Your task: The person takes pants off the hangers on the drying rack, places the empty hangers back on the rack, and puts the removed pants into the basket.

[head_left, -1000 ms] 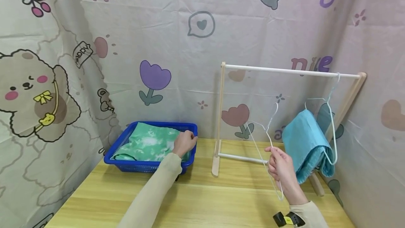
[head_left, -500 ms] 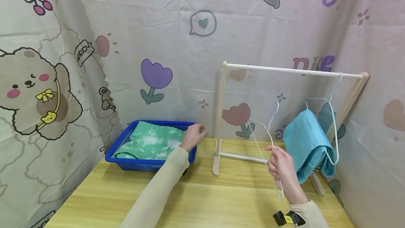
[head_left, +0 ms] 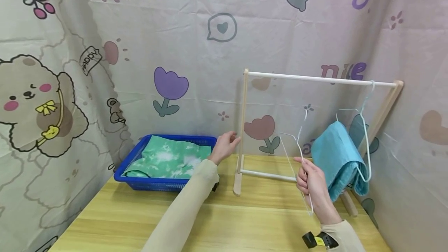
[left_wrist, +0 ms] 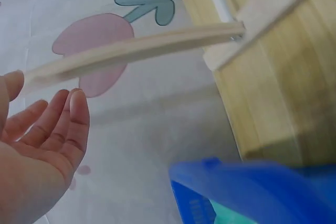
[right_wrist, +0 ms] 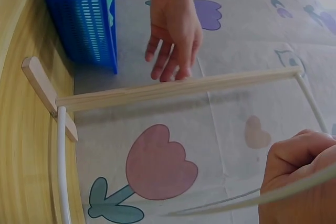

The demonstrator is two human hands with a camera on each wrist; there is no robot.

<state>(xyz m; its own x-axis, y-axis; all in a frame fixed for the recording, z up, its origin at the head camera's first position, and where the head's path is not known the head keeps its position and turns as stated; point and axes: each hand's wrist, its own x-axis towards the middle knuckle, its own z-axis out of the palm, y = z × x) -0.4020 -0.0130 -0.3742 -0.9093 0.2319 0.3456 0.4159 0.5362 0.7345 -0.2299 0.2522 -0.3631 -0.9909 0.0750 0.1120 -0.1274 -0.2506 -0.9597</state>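
Note:
My left hand (head_left: 225, 147) is off the table between the blue basket and the rack's left post, its fingers loosely bent and holding nothing. In the left wrist view its fingers (left_wrist: 79, 109) are close to the wooden post (left_wrist: 152, 51); contact cannot be made out. My right hand (head_left: 312, 185) grips a white wire clothes hanger (head_left: 300, 132) by one side, hook upward. A folded green-and-white tie-dye cloth (head_left: 171, 156) lies in the blue basket (head_left: 157, 181). At the right, a light-blue garment (head_left: 336, 154) hangs folded over another hanger (head_left: 365, 127).
The clothes rack has a white top bar (head_left: 297, 77), a white lower bar (head_left: 267, 175) and wooden posts and feet (head_left: 237, 184). It stands on a wood-grain table (head_left: 224, 221). A printed curtain (head_left: 196, 49) encloses the back and sides.
My left hand has moved right, from over the green cloth and basket rim to beside the rack's left post. My right hand keeps its hold; the hanger has turned slightly.

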